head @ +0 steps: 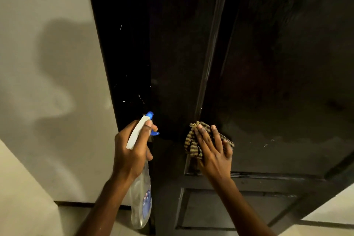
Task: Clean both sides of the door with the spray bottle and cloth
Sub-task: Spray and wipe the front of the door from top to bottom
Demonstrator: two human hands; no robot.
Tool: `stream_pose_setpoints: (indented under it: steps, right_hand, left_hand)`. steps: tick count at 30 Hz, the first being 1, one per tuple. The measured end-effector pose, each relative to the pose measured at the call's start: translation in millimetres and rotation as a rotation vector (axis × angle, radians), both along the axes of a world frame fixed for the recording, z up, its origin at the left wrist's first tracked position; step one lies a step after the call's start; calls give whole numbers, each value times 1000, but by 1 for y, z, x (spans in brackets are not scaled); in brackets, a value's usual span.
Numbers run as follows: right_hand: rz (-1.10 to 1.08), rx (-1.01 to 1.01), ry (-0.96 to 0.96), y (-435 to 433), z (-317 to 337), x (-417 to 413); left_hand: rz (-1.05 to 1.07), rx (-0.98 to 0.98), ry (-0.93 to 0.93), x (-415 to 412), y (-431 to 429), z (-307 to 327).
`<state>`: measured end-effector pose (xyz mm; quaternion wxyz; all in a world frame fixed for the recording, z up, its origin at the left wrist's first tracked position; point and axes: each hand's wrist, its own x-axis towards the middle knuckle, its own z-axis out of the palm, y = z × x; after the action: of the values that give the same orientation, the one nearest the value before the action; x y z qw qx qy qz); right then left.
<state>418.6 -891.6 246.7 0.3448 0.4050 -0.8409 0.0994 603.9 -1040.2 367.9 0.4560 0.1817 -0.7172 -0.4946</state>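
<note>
A pale wall [47,63] fills the left of a dim room, with a soft shadow [57,53] across it. A dark panelled door [268,63] takes up the centre and right, running down to a light floor [118,222]. The left hand [130,151] is wrapped round the neck of the spray bottle [140,197], with one finger lying over the blue trigger [154,133]. The bottle is held just off the door's left part, its nozzle aimed up and away. To its right, the right hand [214,151] lies flat with fingers spread and straight. It presses the striped cloth [191,143] against the door at the foot of a raised strip [210,53], just above the lower panel. The clear plastic bottle looks light and fairly stiff, though it may turn slippery if spray runs down it, so the neck under the trigger is the sensible place to hold it. The cloth is soft and bunches easily; a flat palm over its middle should keep it from sliding out or folding under. The door's surface looks hard and glossy, with a few pale flecks near the bottle. Its other side cannot be seen from here.
</note>
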Motion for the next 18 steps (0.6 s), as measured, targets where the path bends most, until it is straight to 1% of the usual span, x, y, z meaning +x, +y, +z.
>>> stream_pose_setpoints:
  steps: [3,7,10,12,14,16,18]
  right_hand:
    - [20,-59,57,0,30,-3]
    - [11,-290,52,-18,91,0]
    - [13,-330,47,-25,98,4]
    - [14,-288,92,-21,74,4]
    - [27,-175,125,-12,43,0]
    - [37,-19,103,0,24,-4]
    - [36,69,51,9,21,-7]
  left_hand:
    - [-2,-11,-2,-2,4,3]
    - [-1,-1,9,-5,9,4]
    - [-10,18,17,-5,12,1]
    - [-15,39,23,-6,14,-1]
    - [-17,45,27,-6,15,-2]
    - [-22,41,30,-8,17,-1]
    - [-28,34,33,-10,17,1]
